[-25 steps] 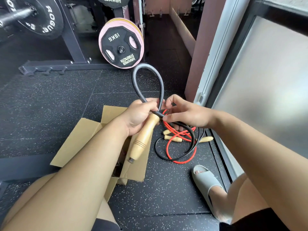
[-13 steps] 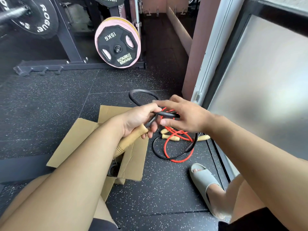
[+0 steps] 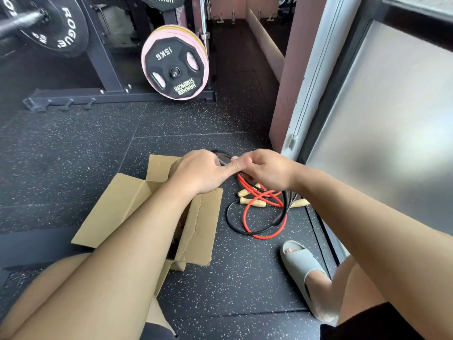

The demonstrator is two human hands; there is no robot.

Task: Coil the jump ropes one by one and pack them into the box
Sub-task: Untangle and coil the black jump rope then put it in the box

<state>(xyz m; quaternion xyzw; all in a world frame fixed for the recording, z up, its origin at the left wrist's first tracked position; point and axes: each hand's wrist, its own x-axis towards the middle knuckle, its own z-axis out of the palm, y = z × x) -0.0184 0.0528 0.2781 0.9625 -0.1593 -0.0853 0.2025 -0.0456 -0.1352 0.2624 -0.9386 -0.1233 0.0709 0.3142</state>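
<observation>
An open brown cardboard box [image 3: 117, 207] sits on the floor. Above its far flap the left hand [image 3: 201, 173] curls its fingers round a thick black jump rope [image 3: 222, 158]. The right hand [image 3: 267, 170], touching the left, pinches the same rope. Just right of the box, a red jump rope [image 3: 245, 217] lies on the floor.

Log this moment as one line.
step: coil black rope; left hand: grips it; right hand: pinches it; red rope: on floor; box: open

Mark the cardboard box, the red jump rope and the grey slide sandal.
cardboard box [image 3: 198, 229]: head view, on the flap nearest the ropes.
red jump rope [image 3: 244, 218]: head view, left side of its loop on the floor.
grey slide sandal [image 3: 301, 263]: head view, top of its strap.
</observation>
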